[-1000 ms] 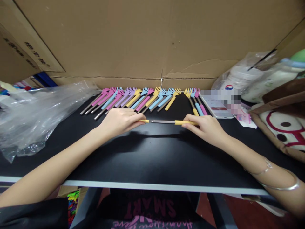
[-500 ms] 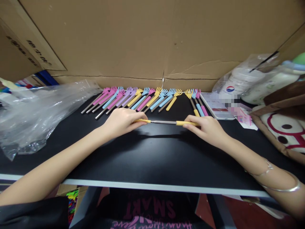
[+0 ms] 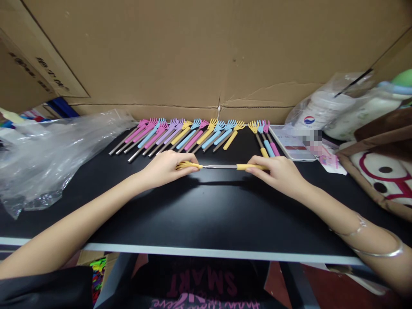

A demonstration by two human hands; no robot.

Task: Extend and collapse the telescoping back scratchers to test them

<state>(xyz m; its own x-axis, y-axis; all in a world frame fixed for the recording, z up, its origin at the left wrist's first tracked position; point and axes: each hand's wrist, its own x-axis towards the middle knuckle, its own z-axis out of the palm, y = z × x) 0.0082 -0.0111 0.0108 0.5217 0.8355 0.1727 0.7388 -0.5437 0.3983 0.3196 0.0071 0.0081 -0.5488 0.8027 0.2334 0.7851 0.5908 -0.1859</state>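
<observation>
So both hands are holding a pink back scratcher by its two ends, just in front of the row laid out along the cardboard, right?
Not quite: the back scratcher is yellow, not pink, as the head view shows. The rest holds: the left hand grips its claw end, the right hand its handle, in front of the row of scratchers along the cardboard.

A black counter [image 3: 206, 214] carries a row of scratchers [image 3: 183, 134] just beyond the fingers [image 3: 189, 168], a plastic bag [image 3: 48, 159] far to their left, and a phone [image 3: 291, 143] beyond the right ones.
</observation>
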